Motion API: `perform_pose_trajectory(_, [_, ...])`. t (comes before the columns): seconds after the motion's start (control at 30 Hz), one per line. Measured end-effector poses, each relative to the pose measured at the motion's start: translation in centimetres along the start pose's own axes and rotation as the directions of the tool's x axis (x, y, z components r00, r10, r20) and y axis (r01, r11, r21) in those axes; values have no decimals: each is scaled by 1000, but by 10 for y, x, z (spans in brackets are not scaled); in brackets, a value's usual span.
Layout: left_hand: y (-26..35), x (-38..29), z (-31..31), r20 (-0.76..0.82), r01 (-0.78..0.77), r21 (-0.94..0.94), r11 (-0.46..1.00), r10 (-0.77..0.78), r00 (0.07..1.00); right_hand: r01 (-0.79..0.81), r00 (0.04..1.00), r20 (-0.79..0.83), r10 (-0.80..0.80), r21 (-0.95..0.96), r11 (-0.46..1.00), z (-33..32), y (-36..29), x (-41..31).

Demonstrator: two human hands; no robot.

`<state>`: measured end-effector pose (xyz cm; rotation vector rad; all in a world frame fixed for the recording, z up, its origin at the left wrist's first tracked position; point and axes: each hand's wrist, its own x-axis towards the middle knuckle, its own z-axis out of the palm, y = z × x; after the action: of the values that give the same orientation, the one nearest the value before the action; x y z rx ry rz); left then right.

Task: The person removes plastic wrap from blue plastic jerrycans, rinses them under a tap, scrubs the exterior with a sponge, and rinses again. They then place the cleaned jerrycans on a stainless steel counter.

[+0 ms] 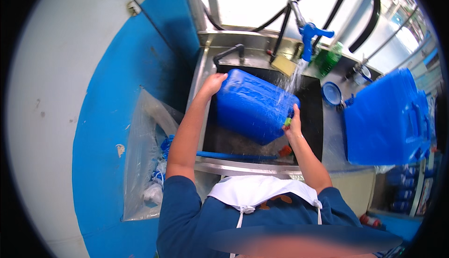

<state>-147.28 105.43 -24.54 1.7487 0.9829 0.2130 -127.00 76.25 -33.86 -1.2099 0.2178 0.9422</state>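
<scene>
A blue plastic jug [254, 105] lies tilted above the sink basin, its surface wet. My left hand [214, 83] grips its upper left corner. At its right end my right hand [294, 121] holds it, with a small green piece [287, 122] by the fingers; whether that is a sponge or a part of the jug, I cannot tell. Water runs from a blue-handled faucet [308, 38] onto the jug's right part. Below the jug, a blue rod [235, 155] lies along the sink's front, with an orange-red piece [285, 151] near its right end.
A large blue jerrycan [382, 124] stands on the steel counter [331, 142] at right, near a round blue lid [331, 93]. Behind the basin are a yellow sponge [284, 65], a green bottle [331, 59] and a bent black pipe [229, 52]. A clear plastic bag [136, 173] hangs at the left wall.
</scene>
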Motion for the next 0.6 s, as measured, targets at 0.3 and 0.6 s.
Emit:
perform_pose_trajectory(0.3, [224, 2, -283, -610, -210, 775, 596, 618, -497, 110, 993, 26, -113, 108, 988, -1, 10, -4])
perform_pose_trajectory(0.6, [315, 1, -354, -658, -859, 147, 490, 697, 286, 154, 988, -34, -152, 93, 984, 2, 15, -22])
